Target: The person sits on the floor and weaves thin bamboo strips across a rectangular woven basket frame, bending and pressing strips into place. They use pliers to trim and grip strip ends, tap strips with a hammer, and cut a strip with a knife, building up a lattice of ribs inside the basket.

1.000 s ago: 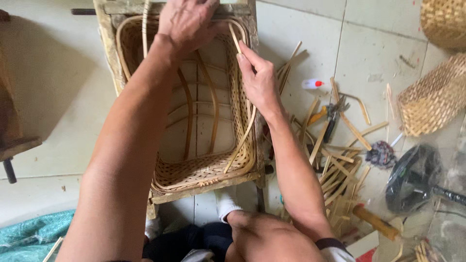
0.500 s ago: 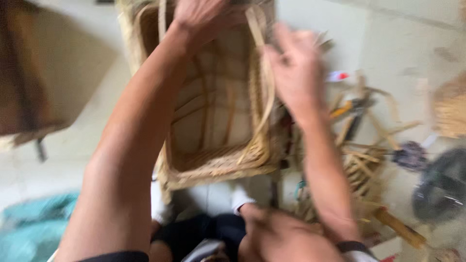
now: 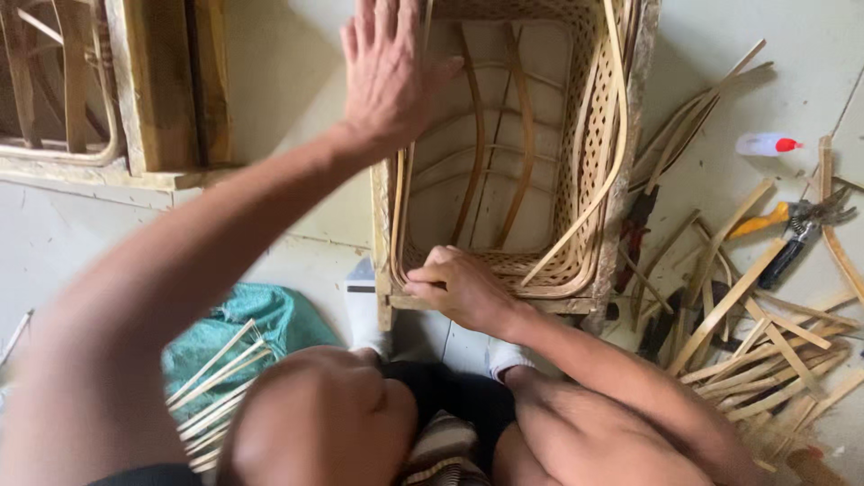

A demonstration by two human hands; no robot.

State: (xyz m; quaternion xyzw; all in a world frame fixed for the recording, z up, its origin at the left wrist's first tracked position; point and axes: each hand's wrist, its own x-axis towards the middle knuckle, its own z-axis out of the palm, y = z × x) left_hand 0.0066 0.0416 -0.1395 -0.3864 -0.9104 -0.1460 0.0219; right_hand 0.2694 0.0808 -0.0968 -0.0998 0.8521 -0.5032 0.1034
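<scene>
From the head camera, the right hand (image 3: 463, 288) has come down since a second ago: then it was up at the right wall of the basket (image 3: 540, 162), and now its fingers are curled closed on the near rim, by the wooden frame (image 3: 387, 243) that holds the basket. The left hand (image 3: 391, 67) was gripping at the far rim; now it is spread open and flat, fingers together, over the basket's left edge. The view itself has shifted, so the basket sits higher and more to the right than before. A long loose cane (image 3: 612, 135) bends along the inside of the right wall. The basket stands on a pale tiled floor (image 3: 279, 81), between the person's knees. To the right, strips (image 3: 765, 342) of cane lie scattered with pliers (image 3: 792, 234) and a small white bottle (image 3: 765, 144) with a red cap. On the left lies a teal cloth (image 3: 261, 324) with thin splints (image 3: 216, 369) across it, and another wooden frame (image 3: 153, 90) sits at the upper left.
</scene>
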